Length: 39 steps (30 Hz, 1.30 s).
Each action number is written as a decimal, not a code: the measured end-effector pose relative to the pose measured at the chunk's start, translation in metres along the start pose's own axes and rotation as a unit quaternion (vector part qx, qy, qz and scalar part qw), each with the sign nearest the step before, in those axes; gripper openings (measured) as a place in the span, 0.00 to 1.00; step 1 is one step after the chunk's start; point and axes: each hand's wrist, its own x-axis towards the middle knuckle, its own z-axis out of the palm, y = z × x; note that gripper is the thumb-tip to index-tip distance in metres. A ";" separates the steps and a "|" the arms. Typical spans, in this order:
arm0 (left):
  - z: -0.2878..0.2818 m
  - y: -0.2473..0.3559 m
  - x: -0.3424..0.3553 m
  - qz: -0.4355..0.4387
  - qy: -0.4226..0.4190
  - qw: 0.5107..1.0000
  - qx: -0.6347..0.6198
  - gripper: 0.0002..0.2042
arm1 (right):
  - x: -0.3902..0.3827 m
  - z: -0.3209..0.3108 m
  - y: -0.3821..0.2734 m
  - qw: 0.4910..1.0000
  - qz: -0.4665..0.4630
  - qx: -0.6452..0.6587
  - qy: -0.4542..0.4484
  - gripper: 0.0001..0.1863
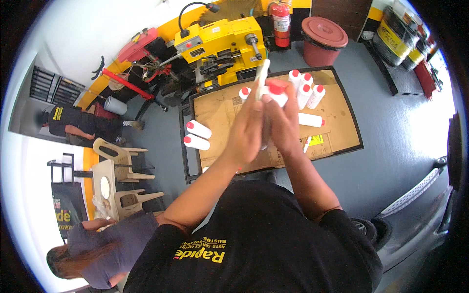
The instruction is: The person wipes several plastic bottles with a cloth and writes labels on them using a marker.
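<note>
My left hand (245, 133) and my right hand (285, 122) are raised together over the cardboard-topped table (339, 112), closed around a white bottle (274, 97) with a red cap. My right thumb rests below the cap. A cream-coloured strip (262, 73) sticks up at my left fingers; what it is I cannot tell. Beyond my hands stand several red-capped white bottles (304, 96). Two more (198, 142) are at the table's left, and another (309, 120) lies on its side at the right, near a small white tube (308, 143) and a yellow label (316, 139).
Yellow machine (220, 39), extinguisher (282, 29) and red bin (322, 46) line the back; drums (393, 41) are at right rear. A car (405, 239) is at lower right. Left are plastic chairs (122, 154), a side table (105, 171) and two other people (73, 122) (102, 251).
</note>
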 end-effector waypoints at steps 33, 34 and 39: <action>-0.037 -0.048 -0.072 -0.151 -0.079 0.977 -0.127 0.38 | 0.002 -0.001 0.002 0.981 0.094 0.139 -0.096 0.32; -0.035 -0.037 -0.067 -0.132 -0.036 0.988 -0.075 0.35 | -0.007 0.001 0.001 0.992 0.066 0.040 -0.102 0.31; -0.047 -0.029 -0.052 -0.057 -0.001 0.996 0.064 0.32 | -0.030 0.001 0.008 0.992 0.094 0.020 -0.078 0.32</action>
